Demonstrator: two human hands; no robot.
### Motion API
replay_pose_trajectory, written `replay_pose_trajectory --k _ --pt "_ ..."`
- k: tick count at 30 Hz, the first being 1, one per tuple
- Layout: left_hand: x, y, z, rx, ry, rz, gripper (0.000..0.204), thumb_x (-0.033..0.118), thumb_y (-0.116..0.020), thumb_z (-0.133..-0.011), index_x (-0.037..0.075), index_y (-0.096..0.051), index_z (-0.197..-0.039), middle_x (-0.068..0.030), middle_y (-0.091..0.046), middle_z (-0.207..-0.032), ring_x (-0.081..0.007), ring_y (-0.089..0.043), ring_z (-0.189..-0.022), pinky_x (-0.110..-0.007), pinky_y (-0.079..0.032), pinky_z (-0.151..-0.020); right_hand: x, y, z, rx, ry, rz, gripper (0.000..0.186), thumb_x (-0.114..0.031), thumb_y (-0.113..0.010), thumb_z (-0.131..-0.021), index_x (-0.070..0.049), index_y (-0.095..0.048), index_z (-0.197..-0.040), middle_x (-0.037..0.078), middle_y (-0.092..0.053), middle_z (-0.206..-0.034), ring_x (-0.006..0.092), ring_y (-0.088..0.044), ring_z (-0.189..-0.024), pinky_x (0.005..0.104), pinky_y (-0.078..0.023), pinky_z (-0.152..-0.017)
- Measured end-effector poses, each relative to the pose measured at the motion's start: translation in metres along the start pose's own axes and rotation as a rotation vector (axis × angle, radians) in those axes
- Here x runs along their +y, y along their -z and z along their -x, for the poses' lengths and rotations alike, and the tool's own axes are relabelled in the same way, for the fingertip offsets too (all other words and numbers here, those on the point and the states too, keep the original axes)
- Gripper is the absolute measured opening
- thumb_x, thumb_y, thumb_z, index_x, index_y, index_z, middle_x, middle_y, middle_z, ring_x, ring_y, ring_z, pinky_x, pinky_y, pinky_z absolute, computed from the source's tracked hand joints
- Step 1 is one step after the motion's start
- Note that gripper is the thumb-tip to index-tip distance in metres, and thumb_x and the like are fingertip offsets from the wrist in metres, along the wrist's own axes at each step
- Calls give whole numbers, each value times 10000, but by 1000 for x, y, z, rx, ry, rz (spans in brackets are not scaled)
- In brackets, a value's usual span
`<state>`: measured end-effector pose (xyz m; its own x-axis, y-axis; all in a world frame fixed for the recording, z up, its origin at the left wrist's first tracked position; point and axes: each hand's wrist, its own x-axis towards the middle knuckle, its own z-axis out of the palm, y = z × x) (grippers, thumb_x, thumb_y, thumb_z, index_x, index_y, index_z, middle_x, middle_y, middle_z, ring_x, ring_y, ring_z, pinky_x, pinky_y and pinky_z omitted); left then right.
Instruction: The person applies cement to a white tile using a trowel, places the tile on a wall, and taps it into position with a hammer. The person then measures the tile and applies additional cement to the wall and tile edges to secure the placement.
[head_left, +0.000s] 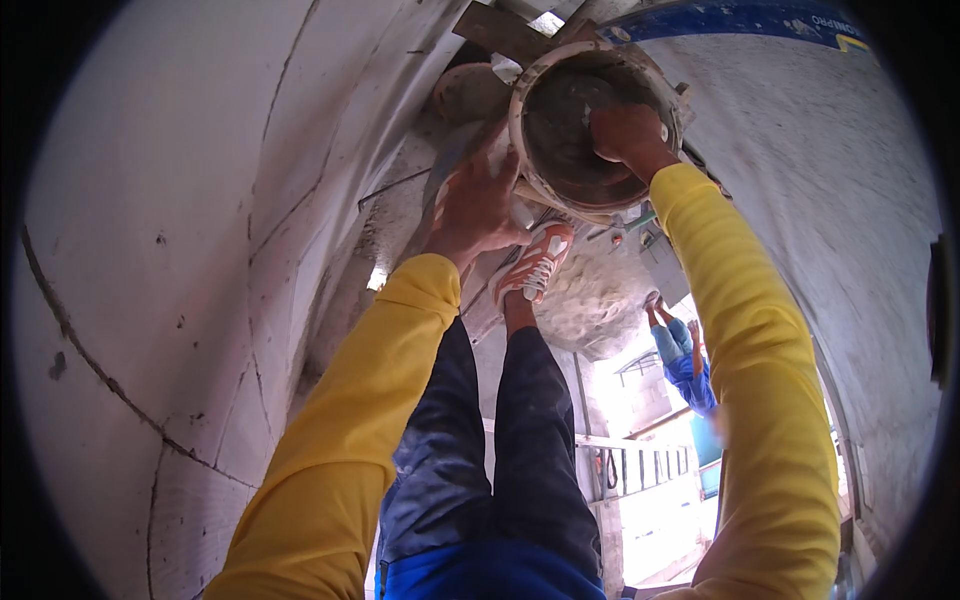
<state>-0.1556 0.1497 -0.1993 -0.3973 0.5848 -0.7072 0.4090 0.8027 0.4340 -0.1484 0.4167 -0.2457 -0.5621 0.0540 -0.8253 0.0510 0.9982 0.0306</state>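
A round bucket point(517, 120) with a mortar-smeared rim stands at the top of the head view. Wet grey mortar point(562, 112) lies inside it. My right hand point(632, 138) reaches over the rim into the bucket, its fingers closed round a tool handle whose pale round end shows. The rest of that tool is hidden by the hand and the mortar. Just left of the bucket, my left hand point(478, 212) is closed on a long flat tool point(433, 188) with a grey face, partly hidden by the fingers. A rounded pale end sticks out beside the thumb.
A cracked pale wall point(200, 250) rises on the left, and a grey wall point(800, 130) on the right. A long blue bar point(740, 22) lies beyond the bucket. My orange shoe point(537, 262) is close below it. Farther off is another person point(685, 360) in blue, near a white railing point(645, 465).
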Motion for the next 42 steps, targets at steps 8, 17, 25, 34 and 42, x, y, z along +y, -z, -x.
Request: replay_pose_trajectory --k 8,17,25,34,42 --pt "-1 -2 -2 3 6 -53 1264 393 -924 -611 39 -302 -1653 -278 -464 -1349 -439 -482 -1291 -448 -459 -1136 27 39 36 110 90 -51 336 -401 -770 -904 -183 -790 -1160 117 -786 -1114 326 -750 -1065 468 -593 -904" --pt "-2 15 27 85 25 39 1291 332 -936 -578 40 -288 -1656 -281 -483 -1346 -464 -495 -1266 -492 -473 -1099 88 -12 106 286 40 -416 500 -516 -776 -892 -143 -776 -1226 144 -781 -1122 372 -735 -1036 485 -573 -914" --pt "28 34 167 279 212 281 1400 399 -934 -580 54 -168 -1700 -334 -536 -1289 -513 -508 -1234 -538 -380 -1166 97 -19 252 577 -4 -745 522 -391 -849 -851 27 -758 -1150 268 -754 -1035 423 -741 -969 435 -576 -880" --pt "102 63 302 445 279 592 1351 404 -945 -589 41 -246 -1686 -313 -484 -1298 -460 -510 -1224 -489 -422 -1135 100 249 446 919 149 -718 309 -161 -852 -805 -3 -701 -1023 196 -734 -903 362 -737 -827 410 -581 -756" --pt "107 23 315 443 297 702 1380 456 -978 -567 46 -270 -1678 -371 -440 -1410 -505 -458 -1347 -481 -373 -1207 101 424 450 1108 456 -549 359 -184 -834 -834 57 -718 -1072 177 -742 -951 284 -724 -797 370 -571 -760"
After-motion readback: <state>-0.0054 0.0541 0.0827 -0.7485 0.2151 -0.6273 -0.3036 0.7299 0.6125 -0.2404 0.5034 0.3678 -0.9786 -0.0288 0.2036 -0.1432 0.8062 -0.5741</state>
